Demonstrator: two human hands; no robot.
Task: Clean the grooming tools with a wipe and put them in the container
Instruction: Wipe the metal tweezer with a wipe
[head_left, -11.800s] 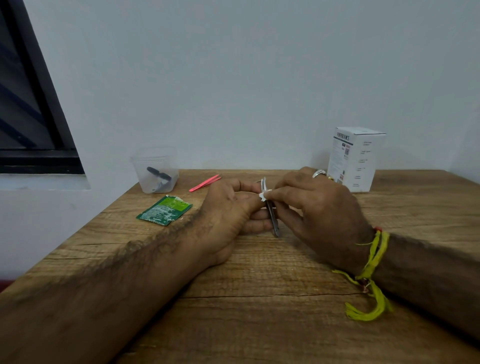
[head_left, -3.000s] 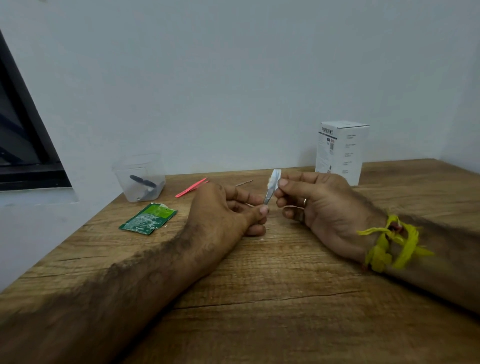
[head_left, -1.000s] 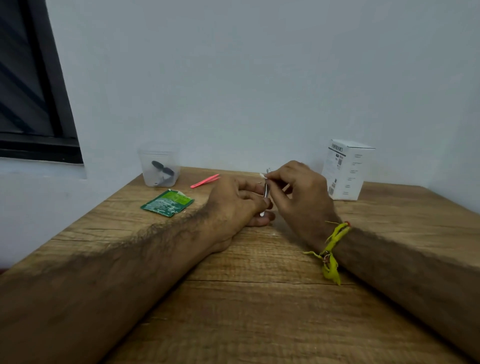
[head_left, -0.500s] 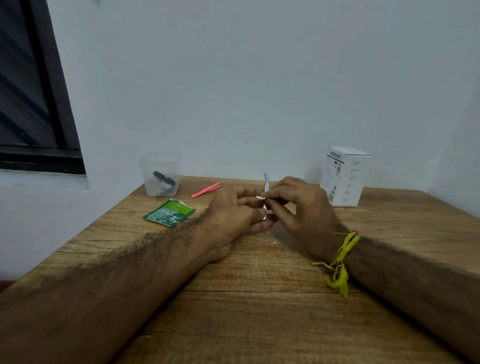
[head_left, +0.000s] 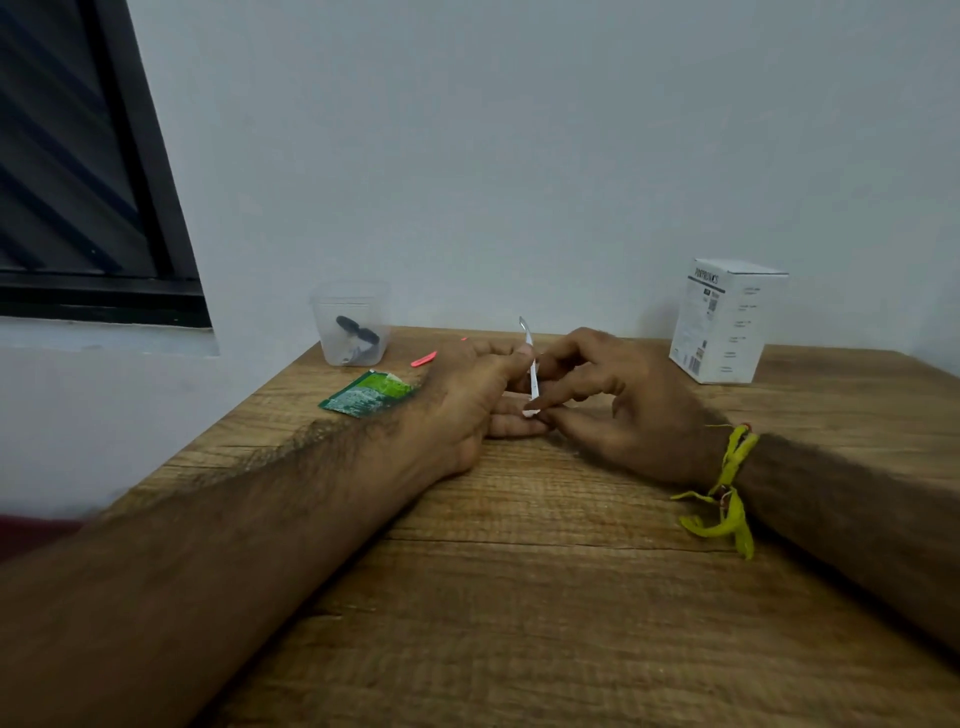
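While the left hand (head_left: 467, 395) pinches the upright metal tool (head_left: 530, 358) near its middle, the right hand (head_left: 618, 400) pinches a white wipe (head_left: 531, 412) at its lower end, above the table's (head_left: 519, 597) far middle.

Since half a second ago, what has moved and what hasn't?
The right hand has slid its pinched wipe down the metal tool to the lower end. The left hand still grips the tool upright. The container with a dark tool inside, the green sachet, the pink tweezers and the white box have stayed put.
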